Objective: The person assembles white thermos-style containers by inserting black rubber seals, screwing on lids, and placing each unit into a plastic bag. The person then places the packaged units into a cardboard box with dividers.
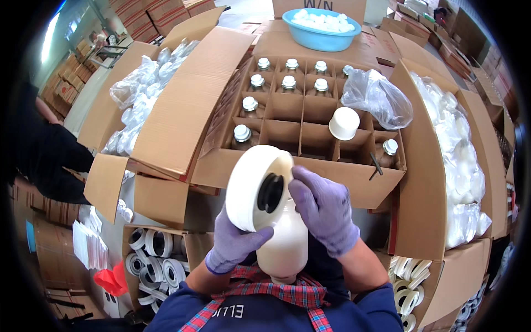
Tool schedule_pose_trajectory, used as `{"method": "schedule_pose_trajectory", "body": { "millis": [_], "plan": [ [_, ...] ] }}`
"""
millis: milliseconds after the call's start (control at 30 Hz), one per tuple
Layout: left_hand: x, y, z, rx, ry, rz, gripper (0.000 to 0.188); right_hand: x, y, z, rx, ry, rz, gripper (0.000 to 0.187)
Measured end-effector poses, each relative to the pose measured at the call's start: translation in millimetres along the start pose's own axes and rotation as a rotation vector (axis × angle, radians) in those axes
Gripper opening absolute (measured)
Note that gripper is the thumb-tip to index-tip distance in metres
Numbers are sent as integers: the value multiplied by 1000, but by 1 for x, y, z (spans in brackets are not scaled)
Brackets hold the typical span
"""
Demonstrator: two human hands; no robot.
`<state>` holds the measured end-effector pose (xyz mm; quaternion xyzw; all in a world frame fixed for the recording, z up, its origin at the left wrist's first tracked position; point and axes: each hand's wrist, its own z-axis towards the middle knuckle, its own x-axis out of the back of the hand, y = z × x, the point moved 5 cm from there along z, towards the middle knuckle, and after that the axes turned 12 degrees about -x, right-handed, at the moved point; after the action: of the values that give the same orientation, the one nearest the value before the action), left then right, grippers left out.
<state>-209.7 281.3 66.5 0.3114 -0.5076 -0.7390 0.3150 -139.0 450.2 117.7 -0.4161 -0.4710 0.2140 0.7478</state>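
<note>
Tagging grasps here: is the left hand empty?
No, the left hand grips the white round piece at its lower edge, thumb in front.

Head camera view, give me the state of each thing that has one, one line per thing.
White round part: held tilted, black centre showing
Left hand: gloved, closed on the part
Right hand: gloved, fingers bent by its edge, grip unclear
Divided carton: open, partly filled
Bottles: upright, white-topped
Blue basin: heaped with small white pieces
Left carton: open, clear bags inside
</note>
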Motion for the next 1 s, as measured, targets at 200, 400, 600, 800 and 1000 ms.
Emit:
{"method": "schedule_pose_trajectory", "body": {
  "millis": [200,400,600,800,1000],
  "plan": [
    [-4,-3,9,-4,-7,10,79,-8,24,1,-189,-131,203,62],
    [-5,-2,18,-72,-63,81,81,-9,38,6,-199,-116,243,64],
    [-3,-3,39,-161,-237,232,87,-8,55,24,-373,-148,406,32],
    [36,-49,116,158,-607,111,91,9,112,47,-7,99,404,54],
    [22,-71,103,-38,-921,-371,73,-52,143,23,-92,-523,898,62]
  ]
}}
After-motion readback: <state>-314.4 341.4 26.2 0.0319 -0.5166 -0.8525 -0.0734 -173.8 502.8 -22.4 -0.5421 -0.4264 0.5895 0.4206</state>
